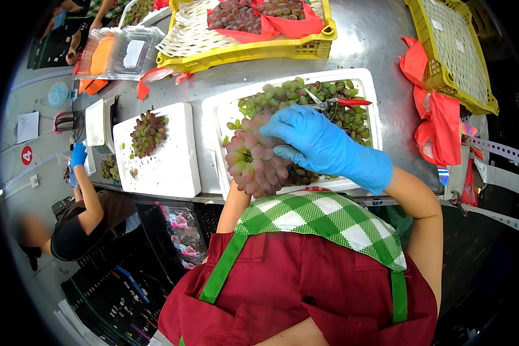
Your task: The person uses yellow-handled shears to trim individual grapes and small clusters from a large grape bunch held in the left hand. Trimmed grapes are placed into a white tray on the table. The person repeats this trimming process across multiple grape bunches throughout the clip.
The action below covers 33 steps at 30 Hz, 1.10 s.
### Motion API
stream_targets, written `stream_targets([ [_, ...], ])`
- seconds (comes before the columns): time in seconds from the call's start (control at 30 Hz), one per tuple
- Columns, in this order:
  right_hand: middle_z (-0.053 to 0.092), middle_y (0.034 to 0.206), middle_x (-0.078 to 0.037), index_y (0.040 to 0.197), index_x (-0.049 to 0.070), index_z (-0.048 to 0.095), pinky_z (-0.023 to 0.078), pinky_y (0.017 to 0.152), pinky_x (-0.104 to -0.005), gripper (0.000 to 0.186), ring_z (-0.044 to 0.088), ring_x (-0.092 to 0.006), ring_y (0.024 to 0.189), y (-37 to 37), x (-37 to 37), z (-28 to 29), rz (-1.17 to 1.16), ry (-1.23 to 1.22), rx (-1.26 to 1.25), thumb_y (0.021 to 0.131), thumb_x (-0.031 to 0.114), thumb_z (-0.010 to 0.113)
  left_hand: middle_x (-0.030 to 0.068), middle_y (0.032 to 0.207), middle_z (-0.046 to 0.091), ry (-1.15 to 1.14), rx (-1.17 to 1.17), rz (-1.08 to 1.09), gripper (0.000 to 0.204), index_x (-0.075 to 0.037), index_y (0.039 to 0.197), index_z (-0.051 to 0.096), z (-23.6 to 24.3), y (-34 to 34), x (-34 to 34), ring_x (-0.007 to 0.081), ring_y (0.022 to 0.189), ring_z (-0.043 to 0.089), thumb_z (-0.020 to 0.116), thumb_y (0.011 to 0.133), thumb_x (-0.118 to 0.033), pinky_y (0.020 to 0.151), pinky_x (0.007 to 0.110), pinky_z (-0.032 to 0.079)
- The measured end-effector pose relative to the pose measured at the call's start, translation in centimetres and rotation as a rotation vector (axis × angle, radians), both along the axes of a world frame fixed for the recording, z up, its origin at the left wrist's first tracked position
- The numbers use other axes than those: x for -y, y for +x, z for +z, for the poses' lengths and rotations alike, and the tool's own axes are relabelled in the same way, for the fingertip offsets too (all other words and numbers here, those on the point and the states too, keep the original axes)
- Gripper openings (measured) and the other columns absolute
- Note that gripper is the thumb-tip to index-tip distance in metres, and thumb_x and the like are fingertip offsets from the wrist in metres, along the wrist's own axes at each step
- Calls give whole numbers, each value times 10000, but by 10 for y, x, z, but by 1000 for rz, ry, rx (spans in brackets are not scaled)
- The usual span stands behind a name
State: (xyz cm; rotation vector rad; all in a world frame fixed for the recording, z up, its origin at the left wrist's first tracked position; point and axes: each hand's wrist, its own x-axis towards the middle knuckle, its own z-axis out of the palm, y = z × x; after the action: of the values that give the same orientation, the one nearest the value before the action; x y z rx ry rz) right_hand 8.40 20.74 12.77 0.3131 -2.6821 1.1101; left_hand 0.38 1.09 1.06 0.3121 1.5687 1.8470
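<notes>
Trimming looks midway: right hand [314,141] has fingers closed around pinkish grape bunch [254,161] above white foam tray [363,86], left hand hidden beneath, red-handled scissors [331,104] idle on loose green grapes [294,92].

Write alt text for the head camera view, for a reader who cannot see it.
A right hand in a blue glove rests on a pink-red grape bunch held over a white foam tray of green grapes, where red-handled scissors lie. The left hand is hidden under the bunch. Yellow crates stand behind.
</notes>
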Motion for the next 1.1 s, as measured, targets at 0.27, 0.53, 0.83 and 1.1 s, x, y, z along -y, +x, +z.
stream_targets([
  [0.27, 488, 884, -104, 941, 97, 517, 406, 736, -393, 191, 497, -303, 816, -11, 0, -10, 60, 100, 22, 802, 224, 549, 61, 969, 500, 242, 372, 38, 289, -98, 1081, 448, -19, 2, 22, 183, 904, 509, 389, 901, -317, 742, 295, 449],
  [0.53, 507, 875, -111, 916, 73, 493, 411, 686, -383, 179, 510, -313, 767, -8, 6, -21, -35, -96, -1, 858, 243, 491, 85, 1003, 534, -5, 498, -228, 343, -72, 1129, 429, -16, 4, 11, 184, 759, 546, 521, 849, -248, 528, 250, 469],
  [0.83, 516, 890, -122, 1258, 93, 384, 434, 666, -390, 563, 529, -279, 784, 69, -3, -89, -477, 153, 441, 754, 209, 606, 82, 1079, 501, 229, 648, -73, 370, -75, 1150, 418, 20, -1, 1, 189, 820, 531, 504, 846, -268, 577, 252, 474],
  [1.1, 477, 922, -133, 1262, 80, 389, 421, 637, -368, 644, 487, -270, 829, 65, 8, -92, -444, 411, 567, 688, 212, 650, 67, 1090, 484, 251, 558, -2, 353, -91, 1125, 428, 1, -5, 8, 184, 858, 511, 477, 853, -311, 604, 257, 470],
])
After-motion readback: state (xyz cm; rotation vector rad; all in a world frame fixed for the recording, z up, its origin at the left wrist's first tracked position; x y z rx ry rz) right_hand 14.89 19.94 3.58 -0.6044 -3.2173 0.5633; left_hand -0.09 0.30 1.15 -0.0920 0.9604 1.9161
